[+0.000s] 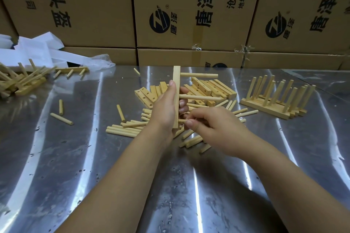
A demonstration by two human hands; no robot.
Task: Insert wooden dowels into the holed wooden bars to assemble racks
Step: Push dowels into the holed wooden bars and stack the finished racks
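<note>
My left hand grips a holed wooden bar held upright above the metal table. Two dowels stick out of the bar to the right, an upper dowel and a middle dowel. My right hand pinches a third dowel whose end meets the bar near its bottom; most of that dowel is hidden by my fingers. Loose dowels lie under my hands. A pile of holed bars lies just behind.
Finished racks with upright dowels stand at the right. More assembled pieces are heaped at the far left beside white paper. Stray dowels lie on the shiny table. Cardboard boxes wall off the back.
</note>
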